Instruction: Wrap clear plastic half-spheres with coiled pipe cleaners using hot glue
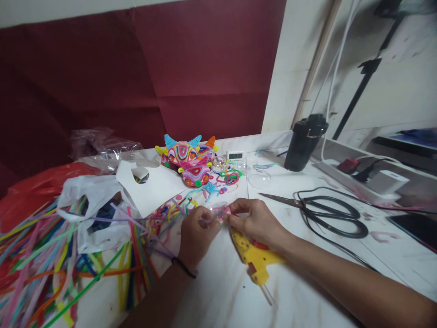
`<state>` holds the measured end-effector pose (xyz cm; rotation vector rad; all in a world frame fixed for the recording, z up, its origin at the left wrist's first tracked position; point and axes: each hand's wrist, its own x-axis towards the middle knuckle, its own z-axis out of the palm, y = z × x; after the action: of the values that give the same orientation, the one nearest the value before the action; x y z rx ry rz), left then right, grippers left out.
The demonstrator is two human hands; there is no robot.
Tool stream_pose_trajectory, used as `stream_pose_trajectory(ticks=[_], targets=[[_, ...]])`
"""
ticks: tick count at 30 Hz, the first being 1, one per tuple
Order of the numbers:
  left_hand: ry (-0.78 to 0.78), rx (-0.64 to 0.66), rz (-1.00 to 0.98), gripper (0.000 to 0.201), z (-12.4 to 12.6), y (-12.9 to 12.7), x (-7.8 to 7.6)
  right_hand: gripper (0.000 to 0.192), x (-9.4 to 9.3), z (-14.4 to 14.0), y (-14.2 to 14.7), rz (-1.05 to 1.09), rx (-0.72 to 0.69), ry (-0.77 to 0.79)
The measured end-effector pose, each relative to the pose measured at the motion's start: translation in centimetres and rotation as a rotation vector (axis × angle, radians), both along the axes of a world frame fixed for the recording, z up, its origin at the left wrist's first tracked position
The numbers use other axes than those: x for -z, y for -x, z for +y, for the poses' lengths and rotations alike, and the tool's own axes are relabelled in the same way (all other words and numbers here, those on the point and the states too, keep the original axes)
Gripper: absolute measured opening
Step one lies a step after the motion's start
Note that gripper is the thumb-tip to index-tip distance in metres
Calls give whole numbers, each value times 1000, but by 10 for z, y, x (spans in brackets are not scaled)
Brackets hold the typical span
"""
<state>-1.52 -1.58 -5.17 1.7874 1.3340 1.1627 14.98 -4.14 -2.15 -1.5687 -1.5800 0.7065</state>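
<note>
Both hands are close together over the table. My left hand [200, 232] is closed in a pinch, with a pale purple pipe cleaner [205, 223] curling between its fingers. My right hand [256, 221] pinches a small pink piece [226, 211], whose exact form is blurred and partly hidden by the fingers. Something clear and shiny shows between the two hands, too blurred to name. Under the right hand lies a yellow hot glue gun [254, 259] with a glue stick [266, 295] poking out of its back end. Colourful horned animal heads [191, 159] made of coiled pipe cleaners stand beyond the hands.
Loose pipe cleaners [54, 269] and a white plastic bag [99, 218] cover the left side. Black-handled scissors [327, 212], a cable and a phone [414, 230] lie right. Farther back are a black tumbler [305, 143], a small digital display [235, 156] and a power strip box [358, 182].
</note>
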Motion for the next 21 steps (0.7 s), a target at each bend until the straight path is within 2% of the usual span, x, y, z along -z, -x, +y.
stream_pose_trajectory(ticks=[7,21], targets=[[35,21,-26,11,0,0,0,14,-3,-1,0,17,-4,39],[44,54,-13,17,-2,0,0,14,-1,0,0,-18,7,7]])
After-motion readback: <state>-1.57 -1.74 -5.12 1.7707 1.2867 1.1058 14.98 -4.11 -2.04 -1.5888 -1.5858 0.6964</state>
